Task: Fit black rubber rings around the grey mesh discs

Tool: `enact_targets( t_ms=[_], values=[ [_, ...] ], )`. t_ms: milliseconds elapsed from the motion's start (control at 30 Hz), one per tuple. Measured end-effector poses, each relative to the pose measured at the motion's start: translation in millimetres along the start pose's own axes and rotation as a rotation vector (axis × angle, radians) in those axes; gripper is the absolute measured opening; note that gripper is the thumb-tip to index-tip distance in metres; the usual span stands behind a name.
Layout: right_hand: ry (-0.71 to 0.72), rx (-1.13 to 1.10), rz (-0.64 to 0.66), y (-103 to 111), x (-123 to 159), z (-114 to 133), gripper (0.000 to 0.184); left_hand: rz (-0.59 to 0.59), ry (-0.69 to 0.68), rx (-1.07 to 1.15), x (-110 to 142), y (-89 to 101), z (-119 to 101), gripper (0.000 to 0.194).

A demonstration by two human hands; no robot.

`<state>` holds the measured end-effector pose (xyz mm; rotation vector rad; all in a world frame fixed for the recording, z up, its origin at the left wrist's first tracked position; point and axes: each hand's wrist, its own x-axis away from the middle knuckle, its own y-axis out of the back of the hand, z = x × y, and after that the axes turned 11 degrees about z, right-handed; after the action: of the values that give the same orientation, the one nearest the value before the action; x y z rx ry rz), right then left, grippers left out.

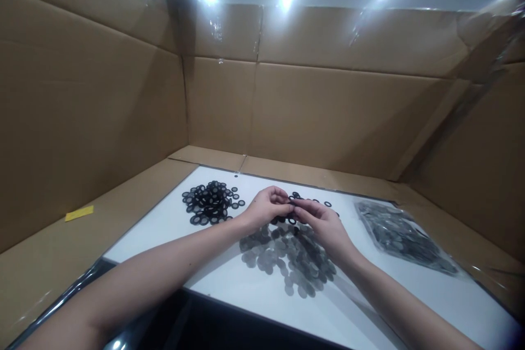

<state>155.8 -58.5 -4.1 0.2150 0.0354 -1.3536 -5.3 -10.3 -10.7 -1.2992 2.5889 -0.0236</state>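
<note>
My left hand [266,209] and my right hand [322,225] meet above a white board [159,229], their fingertips pinching a small black rubber ring [292,202]. To the left of my left hand lies a heap of similar black rings [209,202]. More black rings [311,202] are scattered just beyond my right hand. Below both hands spreads a layer of grey metal washers [291,257], partly hidden by my hands. A clear plastic bag of grey washers [404,238] lies to the right of my right hand.
Tall cardboard walls [94,98] rise on the left, back and right around the white board. A yellow paper strip [79,213] lies on the cardboard floor left of the board. A dark surface shows below the board's near edge.
</note>
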Motion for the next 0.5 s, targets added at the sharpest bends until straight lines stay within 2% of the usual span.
enact_targets(
  t_ms=[133,367,500],
  values=[
    [0.011,0.006,-0.021,1,0,-1,0.038,0.022,0.009,0.010,-1,1.7,2,0.037],
    [0.063,0.024,-0.011,2,3,7,0.034,0.055,0.065,0.209,0,-2.7,-4,0.036],
    [0.052,0.017,-0.006,1,3,9,0.034,0.074,0.087,0.233,1,-3.4,-9,0.034]
  ],
)
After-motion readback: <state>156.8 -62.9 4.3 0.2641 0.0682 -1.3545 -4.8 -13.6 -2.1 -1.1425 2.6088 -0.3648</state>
